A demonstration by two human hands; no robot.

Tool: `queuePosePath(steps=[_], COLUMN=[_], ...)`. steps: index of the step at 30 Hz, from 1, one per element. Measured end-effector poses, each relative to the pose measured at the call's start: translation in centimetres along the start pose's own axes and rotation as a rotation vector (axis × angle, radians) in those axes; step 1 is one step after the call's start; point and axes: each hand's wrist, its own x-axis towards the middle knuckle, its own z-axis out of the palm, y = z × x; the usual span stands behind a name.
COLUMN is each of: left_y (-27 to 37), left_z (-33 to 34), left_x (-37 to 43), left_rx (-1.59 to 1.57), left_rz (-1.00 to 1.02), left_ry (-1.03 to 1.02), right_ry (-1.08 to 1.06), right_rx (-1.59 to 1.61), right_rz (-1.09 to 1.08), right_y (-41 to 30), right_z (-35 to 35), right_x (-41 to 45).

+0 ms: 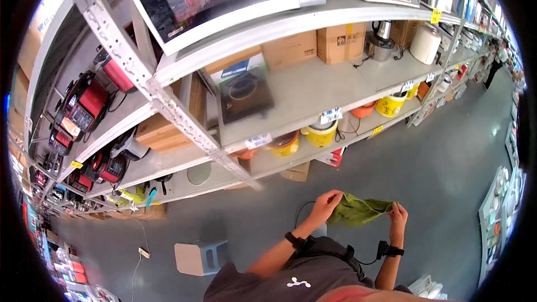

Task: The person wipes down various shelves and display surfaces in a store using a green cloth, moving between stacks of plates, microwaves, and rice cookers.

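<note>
Between my hands a green cloth point(361, 209) hangs in loose folds, held by its two ends in front of my body. My left hand point(327, 205) pinches the cloth's left end. Its right end is gripped between the fingertips of my right hand point(397, 214). Beyond them stands a metal shelf unit; on its middle shelf point(306, 88) lie a black induction cooktop point(245, 92), cardboard boxes point(340, 44) and a steel-and-black blender-like appliance point(381, 42). A white microwave oven point(235, 0) sits on the shelf above.
Yellow pots point(321, 134) line the low shelf, and red cookers point(84, 102) stand on shelves at left. A small step stool point(199, 257) is on the floor at my left, near a power strip point(144, 253) with its cord. A person point(495, 65) stands far down the aisle.
</note>
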Motion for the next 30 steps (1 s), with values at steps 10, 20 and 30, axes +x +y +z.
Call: queuePosePath(steps=[10,20,30], left_y=[4.4,7.5,6.5], left_z=[-2.9,-7.8,-13.9], left_x=[12.4,16.5,21.0], left_rx=[0.051,0.092,-0.090], left_rz=[0.136,0.076,0.154], left_ry=[0.114,0.545,0.576], right_ry=[-0.099,-0.340,-0.576], right_rx=[-0.066,-0.091,0.070], right_rz=[-0.103,-0.200,-0.017], right_y=[-9.0,-9.1,-17.8], right_z=[7.3,12.2,20.0], right_x=[13.5,27.9,31.2])
